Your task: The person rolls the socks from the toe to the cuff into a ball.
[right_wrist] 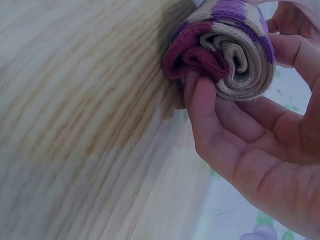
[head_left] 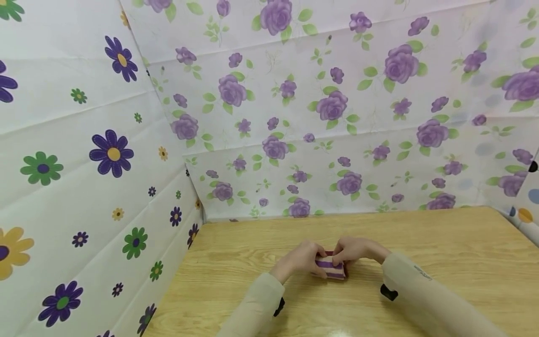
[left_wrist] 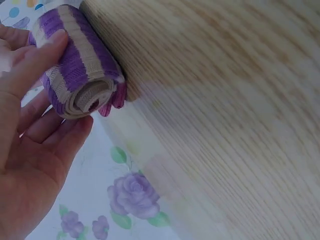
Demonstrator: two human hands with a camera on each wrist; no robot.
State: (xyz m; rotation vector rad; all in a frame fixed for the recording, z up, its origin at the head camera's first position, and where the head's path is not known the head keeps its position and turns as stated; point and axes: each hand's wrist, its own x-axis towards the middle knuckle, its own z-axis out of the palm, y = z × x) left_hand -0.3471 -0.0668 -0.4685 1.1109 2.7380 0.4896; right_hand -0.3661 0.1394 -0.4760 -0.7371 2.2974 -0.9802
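Purple-striped cream knit roll (head_left: 331,271) (perhaps socks) is pinched by both hands' fingers (left_wrist: 49,52) (right_wrist: 202,102).

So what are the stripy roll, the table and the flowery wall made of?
The stripy roll looks like matt knitted yarn: its little ribs and stitches show. The table looks like wood, or a wood-print covering, slightly shiny: it has grain lines and a pale reflection. The flowery wall seems covered with printed cloth or plastic, fairly dull: fold lines show.

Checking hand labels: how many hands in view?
2: the left hand holds the left side of the roll, the right hand its right side. Some fingers are hidden.
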